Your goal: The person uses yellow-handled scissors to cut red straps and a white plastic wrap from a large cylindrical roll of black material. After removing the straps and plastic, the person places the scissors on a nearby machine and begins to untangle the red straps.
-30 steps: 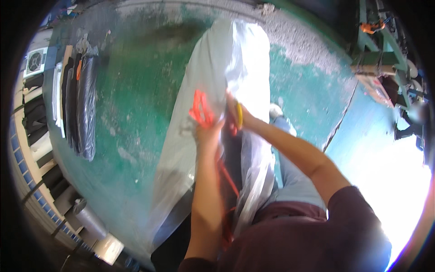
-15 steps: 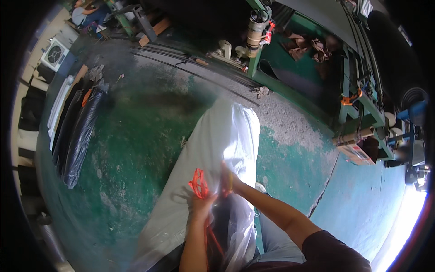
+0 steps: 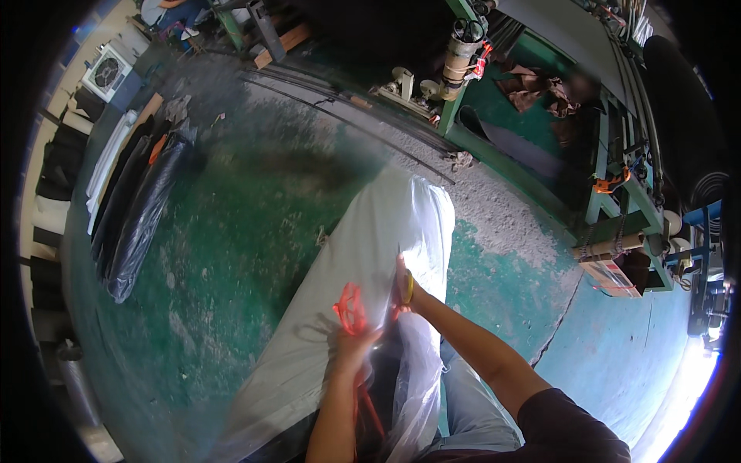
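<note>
A large long roll [image 3: 378, 224] wrapped in white plastic lies in front of me, its near end reaching my legs. My left hand [image 3: 353, 351] is closed round a looped bunch of red plastic twine [image 3: 351, 309], and a red strand trails below it toward me. Beside it, my right hand [image 3: 409, 297] grips what look like scissors with a yellow and red handle [image 3: 408, 287]; their blades are blurred. Loose clear plastic film [image 3: 417, 378] hangs under the right hand. Between the hands, a dark surface shows where the white wrap parts.
Dark and white wrapped rolls [image 3: 143, 216] lie on the green floor at left, near a boxy fan unit [image 3: 108, 73]. A green metal frame [image 3: 525, 185] with a cardboard box [image 3: 614, 274] stands at right. Thin rods [image 3: 347, 127] lie across the far floor. Another person [image 3: 166, 14] sits far left.
My right hand has moved slightly up and right, lifting the loose film with it. The left hand with the twine has shifted a little right. The view has tilted slightly.
</note>
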Tool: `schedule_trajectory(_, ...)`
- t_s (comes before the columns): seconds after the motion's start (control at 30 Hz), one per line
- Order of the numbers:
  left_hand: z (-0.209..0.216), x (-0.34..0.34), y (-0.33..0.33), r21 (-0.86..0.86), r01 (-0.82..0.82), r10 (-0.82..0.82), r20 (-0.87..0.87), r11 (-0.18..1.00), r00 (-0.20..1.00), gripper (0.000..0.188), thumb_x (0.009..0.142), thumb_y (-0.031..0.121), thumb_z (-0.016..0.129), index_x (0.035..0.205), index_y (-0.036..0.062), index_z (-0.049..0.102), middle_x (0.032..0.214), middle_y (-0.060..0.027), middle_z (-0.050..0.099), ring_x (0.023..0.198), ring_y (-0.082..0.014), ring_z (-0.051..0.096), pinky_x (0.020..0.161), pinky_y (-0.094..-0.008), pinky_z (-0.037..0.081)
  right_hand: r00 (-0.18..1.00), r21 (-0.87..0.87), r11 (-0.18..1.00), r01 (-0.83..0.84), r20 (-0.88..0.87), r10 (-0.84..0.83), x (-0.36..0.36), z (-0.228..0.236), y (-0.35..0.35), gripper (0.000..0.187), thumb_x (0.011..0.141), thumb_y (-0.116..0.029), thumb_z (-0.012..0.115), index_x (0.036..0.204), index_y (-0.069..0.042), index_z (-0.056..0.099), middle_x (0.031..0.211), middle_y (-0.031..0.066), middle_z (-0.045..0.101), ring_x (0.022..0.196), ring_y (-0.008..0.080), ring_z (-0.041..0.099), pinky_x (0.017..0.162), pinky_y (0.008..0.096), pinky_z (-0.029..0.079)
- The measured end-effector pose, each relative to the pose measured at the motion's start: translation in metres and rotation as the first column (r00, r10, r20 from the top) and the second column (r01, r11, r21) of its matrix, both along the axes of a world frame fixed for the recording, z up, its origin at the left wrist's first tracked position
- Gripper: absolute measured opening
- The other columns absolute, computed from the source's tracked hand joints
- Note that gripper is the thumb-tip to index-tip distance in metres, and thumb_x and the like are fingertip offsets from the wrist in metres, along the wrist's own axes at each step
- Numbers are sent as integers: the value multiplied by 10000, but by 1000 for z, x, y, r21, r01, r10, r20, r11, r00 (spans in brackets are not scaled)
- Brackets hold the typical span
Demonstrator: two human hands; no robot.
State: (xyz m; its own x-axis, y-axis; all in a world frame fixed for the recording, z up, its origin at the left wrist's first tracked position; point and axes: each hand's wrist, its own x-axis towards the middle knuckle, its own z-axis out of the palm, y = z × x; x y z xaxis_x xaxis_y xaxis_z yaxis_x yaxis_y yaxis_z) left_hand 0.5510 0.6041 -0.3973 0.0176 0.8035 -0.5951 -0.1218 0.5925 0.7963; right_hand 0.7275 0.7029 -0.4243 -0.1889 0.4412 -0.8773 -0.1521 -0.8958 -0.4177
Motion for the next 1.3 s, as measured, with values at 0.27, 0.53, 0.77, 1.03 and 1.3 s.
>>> schedule_trajectory(0.27, -6, -7, 5, 0, 18, -18, -20, 1000, 1000, 184, 680, 5, 771, 799, 18, 631, 759, -27, 617, 689, -125, 574, 661, -251, 449, 965, 119, 989, -83, 258, 50, 11, -70, 8, 877, 846, -765, 149, 1279, -49, 413, 1102, 258, 528, 532, 320, 604, 433, 392, 463)
schedule_trajectory(0.53, -26, -8, 1, 48, -10, 6, 94, 999, 996, 122, 703, -17, 720, 753, 27, 618, 723, -8, 595, 667, -99, 546, 631, -238, 407, 992, -44, 998, 35, 125, -29, 15, -81, 41, 974, 694, -913, 128, 714, -32, 544, 453, 100, 438, 379, 222, 460, 366, 359, 336)
schedule_trajectory(0.77, -18, -6, 5, -3, 29, -29, 70, 1000, 997, 175, 698, -12, 710, 709, 59, 550, 684, 26, 522, 645, -79, 476, 617, -234, 355, 944, -61, 998, -23, 326, 42, 37, -120, 65, 1002, 694, -910, 90, 513, -16, 505, 479, 108, 489, 446, 246, 505, 473, 381, 419)
schedule_trajectory(1.03, -13, -3, 10, -71, 45, -42, 50, 996, 998, 179, 702, 2, 695, 658, 57, 530, 656, 30, 473, 624, -71, 435, 598, -227, 324, 959, -74, 997, 25, 282, -4, 53, -165, 105, 998, 696, -914, 135, 553, -3, 516, 478, 107, 484, 420, 236, 477, 426, 368, 373)
schedule_trajectory(1.3, -28, -3, 14, -95, 90, -86, 45, 991, 995, 70, 709, 4, 668, 707, 25, 601, 677, -10, 547, 650, -101, 495, 615, -233, 362, 980, -54, 998, 11, 200, 0, 59, -172, 134, 934, 696, -912, 127, 689, -58, 505, 474, 59, 416, 405, 171, 419, 394, 324, 283)
